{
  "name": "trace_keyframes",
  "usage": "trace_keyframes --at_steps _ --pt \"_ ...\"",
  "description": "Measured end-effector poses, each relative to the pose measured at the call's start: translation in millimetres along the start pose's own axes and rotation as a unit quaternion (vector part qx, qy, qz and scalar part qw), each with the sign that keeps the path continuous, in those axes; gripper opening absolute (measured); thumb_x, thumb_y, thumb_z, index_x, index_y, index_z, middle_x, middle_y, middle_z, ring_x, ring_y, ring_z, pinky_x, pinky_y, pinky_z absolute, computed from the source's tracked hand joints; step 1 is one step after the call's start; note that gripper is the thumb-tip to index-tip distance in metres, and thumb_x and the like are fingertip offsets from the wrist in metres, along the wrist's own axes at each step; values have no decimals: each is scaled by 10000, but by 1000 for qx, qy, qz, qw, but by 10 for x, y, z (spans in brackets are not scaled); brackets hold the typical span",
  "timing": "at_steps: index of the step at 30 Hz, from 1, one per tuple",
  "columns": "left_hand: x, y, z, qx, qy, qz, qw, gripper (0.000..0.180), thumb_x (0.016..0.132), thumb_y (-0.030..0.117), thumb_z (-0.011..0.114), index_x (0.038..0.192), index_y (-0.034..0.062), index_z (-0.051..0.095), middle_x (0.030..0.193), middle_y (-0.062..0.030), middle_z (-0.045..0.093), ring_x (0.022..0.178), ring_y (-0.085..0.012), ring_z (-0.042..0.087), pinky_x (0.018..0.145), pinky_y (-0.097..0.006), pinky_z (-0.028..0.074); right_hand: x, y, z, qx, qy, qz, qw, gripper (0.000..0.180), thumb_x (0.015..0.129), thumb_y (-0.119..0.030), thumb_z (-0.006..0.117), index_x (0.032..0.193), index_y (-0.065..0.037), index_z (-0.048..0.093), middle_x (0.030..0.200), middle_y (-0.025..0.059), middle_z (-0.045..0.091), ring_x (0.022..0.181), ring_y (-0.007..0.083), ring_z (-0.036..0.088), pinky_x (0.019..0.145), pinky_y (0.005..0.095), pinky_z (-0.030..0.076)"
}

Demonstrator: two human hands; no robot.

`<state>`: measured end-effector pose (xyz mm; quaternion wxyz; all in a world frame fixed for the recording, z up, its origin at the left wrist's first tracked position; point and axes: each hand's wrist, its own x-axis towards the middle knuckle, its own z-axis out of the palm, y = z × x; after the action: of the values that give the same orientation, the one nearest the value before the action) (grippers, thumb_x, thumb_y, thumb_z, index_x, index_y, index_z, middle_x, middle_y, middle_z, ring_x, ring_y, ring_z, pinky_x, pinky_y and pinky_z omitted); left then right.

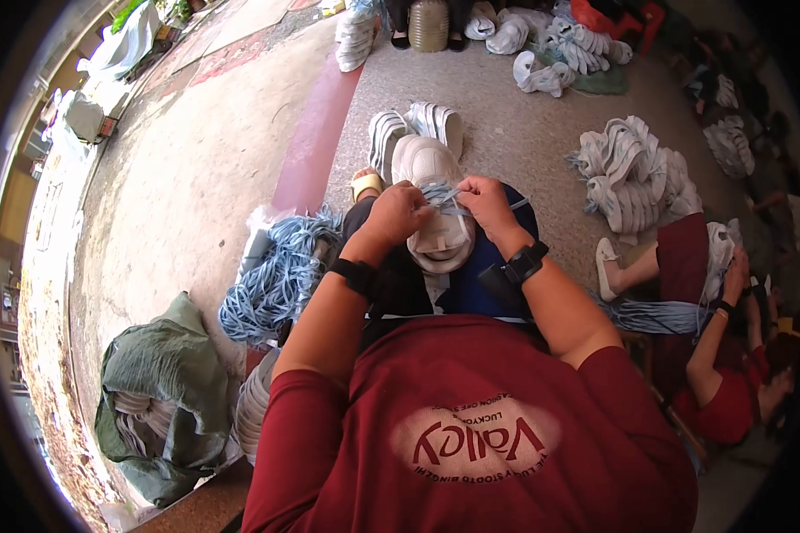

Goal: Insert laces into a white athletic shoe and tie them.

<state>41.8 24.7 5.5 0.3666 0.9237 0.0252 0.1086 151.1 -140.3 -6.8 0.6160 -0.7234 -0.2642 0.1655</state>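
A white shoe upper (442, 240) lies across my lap, between my knees. Light blue shoelace (439, 192) crosses its opening in several rows. My right hand (492, 208) pinches a blue lace at the upper's right side, and a loose end sticks out beyond the fingers. At the left side, my left hand (400, 213) is closed with its fingertips against the lacing; what it pinches is hidden. Just past the laced upper sits a stack of white uppers (425, 160), with more nested pieces (436, 123) behind it.
A heap of blue laces (276, 277) lies by my left arm, near a green cloth bag (162, 382) of pale pieces. White uppers (636, 178) are piled on the floor to the right. A co-worker in dark red (724, 391) sits at the right, handling white pieces beside hanging blue laces (653, 317).
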Motion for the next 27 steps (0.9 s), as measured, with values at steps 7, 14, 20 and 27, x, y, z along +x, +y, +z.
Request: trace_keyframes --at_steps 7,14,20,27 --pt "29 -90 128 -100 101 -182 973 131 711 136 574 738 8 588 654 -159 592 646 -310 594 630 -385 466 -11 -46 2 161 -94 123 975 165 813 -116 607 718 17 621 679 14 602 590 62 512 557 224 423" --pt "-51 -7 172 10 198 -129 972 94 726 83 581 760 -4 586 641 -114 598 607 -231 595 588 -330 457 -59 -72 84 133 -22 122 983 222 793 -137 619 630 12 593 596 -5 554 545 58 464 489 245 381" --pt "-2 -161 131 -403 20 -209 891 91 787 69 599 796 -20 616 647 5 555 572 -65 500 528 -209 402 -21 120 50 5 -18 40 999 313 768 -157 624 559 38 497 485 54 446 513 84 342 455 321 324" --pt "86 -20 163 -163 103 -108 975 121 752 145 580 801 41 617 794 -191 620 768 -351 606 686 -400 473 22 166 60 -17 2 62 998 312 783 -112 614 543 -20 436 536 -28 385 541 63 321 467 288 292"
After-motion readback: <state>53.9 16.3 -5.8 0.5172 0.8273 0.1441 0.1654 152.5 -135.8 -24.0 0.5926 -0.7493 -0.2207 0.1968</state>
